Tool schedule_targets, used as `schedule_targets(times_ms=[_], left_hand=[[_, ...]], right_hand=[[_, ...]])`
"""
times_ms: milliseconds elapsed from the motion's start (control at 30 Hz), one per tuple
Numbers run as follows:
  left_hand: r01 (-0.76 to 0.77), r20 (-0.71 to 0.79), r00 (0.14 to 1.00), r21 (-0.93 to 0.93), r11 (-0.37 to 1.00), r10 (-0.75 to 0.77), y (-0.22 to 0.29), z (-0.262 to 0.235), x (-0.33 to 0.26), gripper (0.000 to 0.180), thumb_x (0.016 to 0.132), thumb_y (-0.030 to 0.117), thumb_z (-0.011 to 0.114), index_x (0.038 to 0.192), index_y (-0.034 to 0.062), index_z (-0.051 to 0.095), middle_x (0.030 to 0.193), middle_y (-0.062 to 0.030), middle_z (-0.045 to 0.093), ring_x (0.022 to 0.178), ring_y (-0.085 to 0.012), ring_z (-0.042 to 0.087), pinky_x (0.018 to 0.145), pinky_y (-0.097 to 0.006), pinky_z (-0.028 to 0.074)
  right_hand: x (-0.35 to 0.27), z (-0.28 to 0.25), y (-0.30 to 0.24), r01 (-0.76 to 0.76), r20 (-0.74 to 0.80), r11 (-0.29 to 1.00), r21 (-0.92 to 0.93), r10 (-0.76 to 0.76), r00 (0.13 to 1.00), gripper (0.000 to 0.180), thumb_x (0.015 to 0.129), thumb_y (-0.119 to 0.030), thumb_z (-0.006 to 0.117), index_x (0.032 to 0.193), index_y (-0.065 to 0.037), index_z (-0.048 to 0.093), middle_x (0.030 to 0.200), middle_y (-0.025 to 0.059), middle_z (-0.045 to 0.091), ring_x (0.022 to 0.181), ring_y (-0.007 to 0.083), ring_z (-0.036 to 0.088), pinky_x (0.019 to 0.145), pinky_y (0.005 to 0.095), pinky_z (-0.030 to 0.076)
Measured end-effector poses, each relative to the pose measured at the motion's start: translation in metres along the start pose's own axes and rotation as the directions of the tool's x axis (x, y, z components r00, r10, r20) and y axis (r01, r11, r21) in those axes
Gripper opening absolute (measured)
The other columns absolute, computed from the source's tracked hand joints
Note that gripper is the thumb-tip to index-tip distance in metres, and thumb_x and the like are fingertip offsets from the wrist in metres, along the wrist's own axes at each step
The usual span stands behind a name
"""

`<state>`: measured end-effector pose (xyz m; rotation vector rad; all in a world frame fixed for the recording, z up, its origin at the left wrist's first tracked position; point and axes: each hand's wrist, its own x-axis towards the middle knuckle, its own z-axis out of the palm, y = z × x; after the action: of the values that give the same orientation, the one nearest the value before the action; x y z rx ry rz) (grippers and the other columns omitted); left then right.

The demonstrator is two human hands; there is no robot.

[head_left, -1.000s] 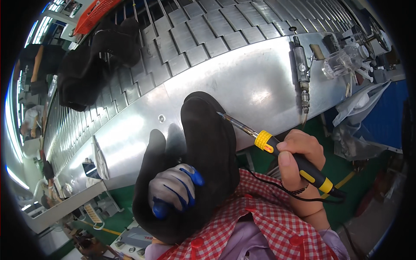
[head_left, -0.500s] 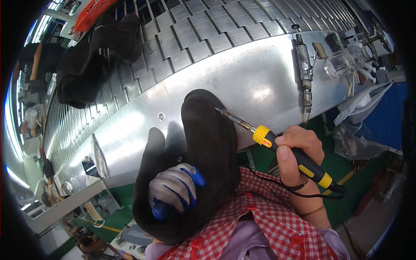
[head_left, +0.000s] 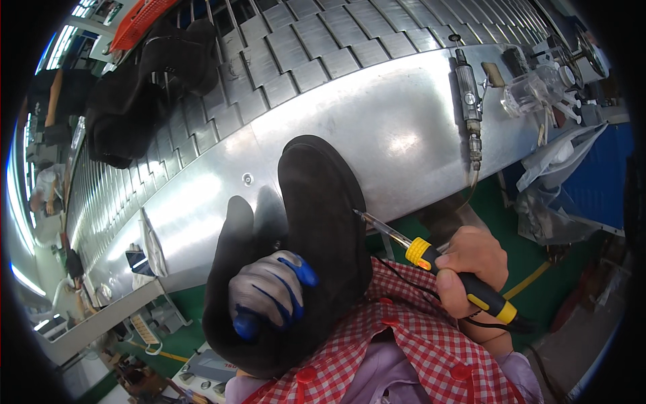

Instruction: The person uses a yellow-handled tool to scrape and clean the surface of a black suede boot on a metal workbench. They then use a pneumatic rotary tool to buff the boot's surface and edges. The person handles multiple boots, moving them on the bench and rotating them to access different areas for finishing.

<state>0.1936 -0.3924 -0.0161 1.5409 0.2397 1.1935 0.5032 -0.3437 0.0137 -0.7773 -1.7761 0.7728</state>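
Note:
A black suede-like boot (head_left: 323,215) is held up in front of me, its rounded toe pointing away over the metal bench. My left hand (head_left: 268,293), in a grey glove with blue fingertips, is curled closed on the boot's lower part. Its forearm is mostly hidden behind the boot. My bare right hand (head_left: 473,266) grips the black and yellow handle of a soldering iron (head_left: 420,254). The iron's thin metal tip lies at the right edge of the boot near the sole; whether it touches I cannot tell.
Beyond the metal bench (head_left: 397,128) runs a slatted metal conveyor (head_left: 303,47). Several black boots (head_left: 124,111) stand at the far left below an orange basket (head_left: 138,23). An air tool (head_left: 469,94), a clear bottle (head_left: 528,94) and plastic bags (head_left: 558,168) are on the right.
The soldering iron and my right hand have moved nearer to me and slightly right, the tip sliding down along the boot's right edge. My left hand keeps its hold, barely shifted.

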Motion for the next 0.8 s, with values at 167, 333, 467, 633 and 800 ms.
schedule_targets(times_ms=[167, 333, 467, 633, 800], left_hand=[[-0.005, 0.005, 1.000, 0.011, 1.000, 0.004, 0.002, -0.001, -0.002, 0.062, 0.099, 0.056, 0.044, 0.061, 0.0119, 0.065, 0.068, -0.0054, 0.066, 0.070, -0.0241, 0.068, 0.087, -0.045, 0.045], [0.010, -0.005, 1.000, 0.018, 1.000, -0.010, 0.003, -0.003, -0.001, 0.061, 0.099, 0.055, 0.044, 0.062, 0.0125, 0.066, 0.067, -0.0023, 0.067, 0.068, -0.0207, 0.069, 0.085, -0.041, 0.043], [-0.002, -0.011, 1.000, 0.012, 1.000, 0.002, 0.003, -0.002, -0.005, 0.062, 0.099, 0.056, 0.043, 0.062, 0.0124, 0.065, 0.068, -0.0040, 0.066, 0.069, -0.0223, 0.068, 0.086, -0.043, 0.044], [-0.026, -0.008, 1.000, 0.027, 0.999, 0.027, 0.002, -0.003, -0.002, 0.064, 0.099, 0.057, 0.042, 0.059, 0.0125, 0.064, 0.065, -0.0044, 0.065, 0.067, -0.0224, 0.067, 0.083, -0.043, 0.047], [0.000, -0.066, 0.998, 0.018, 1.000, 0.001, 0.005, -0.001, -0.005, 0.062, 0.098, 0.056, 0.044, 0.060, 0.0136, 0.066, 0.066, -0.0018, 0.067, 0.065, -0.0201, 0.068, 0.081, -0.039, 0.042]], right_hand=[[0.010, 0.009, 0.007, 0.022, -0.099, 0.999, 0.024, -0.019, 0.995, 0.014, 0.069, -0.007, 0.067, 0.083, -0.004, 0.065, 0.066, 0.0060, 0.061, 0.049, 0.0215, 0.055, 0.049, 0.0327, 0.042], [0.020, 0.026, 0.017, 0.052, -0.121, 0.999, -0.005, -0.052, 0.991, 0.014, 0.072, -0.007, 0.067, 0.085, -0.006, 0.063, 0.071, 0.0053, 0.064, 0.050, 0.0210, 0.056, 0.050, 0.0317, 0.044], [0.022, 0.031, 0.021, 0.045, -0.127, 0.999, 0.012, -0.043, 0.991, 0.015, 0.072, -0.007, 0.068, 0.086, -0.006, 0.063, 0.072, 0.0053, 0.066, 0.052, 0.0214, 0.058, 0.052, 0.0314, 0.046], [0.022, 0.033, 0.020, 0.008, -0.099, 1.000, 0.012, -0.007, 0.995, 0.016, 0.071, -0.007, 0.069, 0.086, -0.006, 0.063, 0.072, 0.0057, 0.065, 0.053, 0.0219, 0.059, 0.053, 0.0314, 0.046], [0.009, 0.027, 0.009, 0.054, -0.012, 0.995, -0.081, -0.055, 0.998, 0.018, 0.069, -0.008, 0.070, 0.085, -0.008, 0.063, 0.067, 0.0046, 0.060, 0.052, 0.0232, 0.055, 0.051, 0.0334, 0.043]])
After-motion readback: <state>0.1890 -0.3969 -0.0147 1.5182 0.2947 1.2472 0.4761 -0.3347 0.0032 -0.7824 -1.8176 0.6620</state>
